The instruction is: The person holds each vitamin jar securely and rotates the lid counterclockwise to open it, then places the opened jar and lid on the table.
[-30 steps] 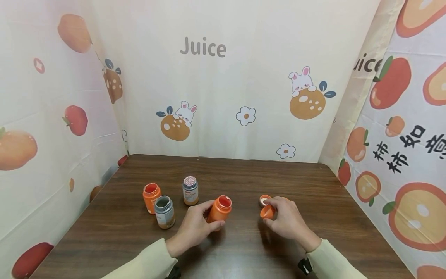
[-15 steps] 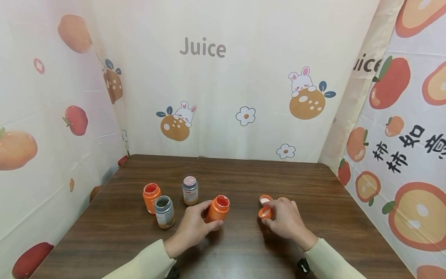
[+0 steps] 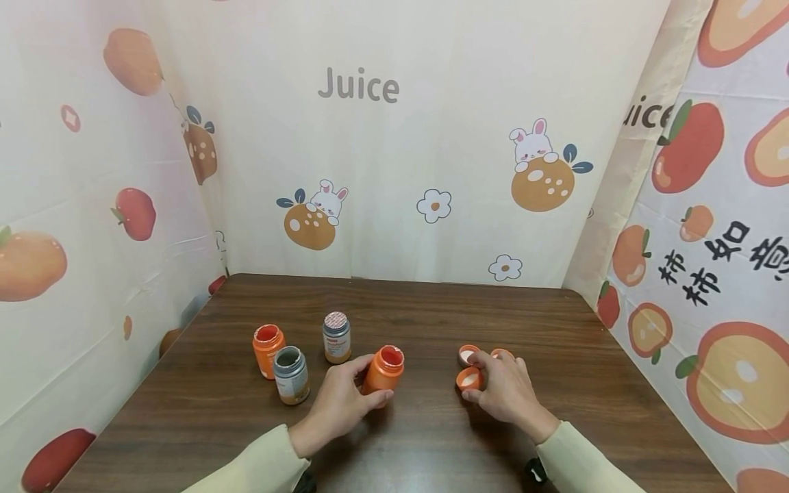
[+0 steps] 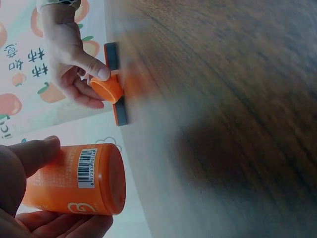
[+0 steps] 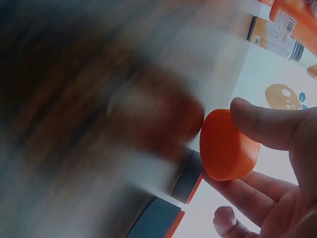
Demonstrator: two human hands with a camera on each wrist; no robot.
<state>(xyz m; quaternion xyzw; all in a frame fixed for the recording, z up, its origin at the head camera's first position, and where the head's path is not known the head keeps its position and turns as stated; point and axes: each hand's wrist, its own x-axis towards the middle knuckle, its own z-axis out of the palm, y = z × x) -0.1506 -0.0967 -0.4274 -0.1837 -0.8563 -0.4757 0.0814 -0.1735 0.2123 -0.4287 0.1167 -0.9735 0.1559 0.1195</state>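
My left hand (image 3: 342, 404) grips an uncapped orange bottle (image 3: 384, 370), its open mouth up and leaning slightly right. In the left wrist view, the bottle's base (image 4: 116, 179) is held off the table. My right hand (image 3: 508, 390) pinches an orange bottle cap (image 3: 470, 380) between thumb and fingers, hollow side up with a pale liner inside. It is low over or touching the table; I cannot tell which. Just behind it lie two dark grey caps with orange insides: one cap (image 3: 467, 354) at the left, the other cap (image 3: 502, 352) partly hidden by my right hand.
On the left of the brown table (image 3: 431, 445) stand an open orange bottle (image 3: 268, 350), an open grey bottle (image 3: 292, 375) and a grey bottle with a patterned top (image 3: 336, 337). Fruit-printed curtains (image 3: 401, 150) enclose the back and both sides.
My right hand has tipped the orange cap from a tilt to nearly level, hollow side up, moving slightly left. My left hand and its bottle have shifted a little left.
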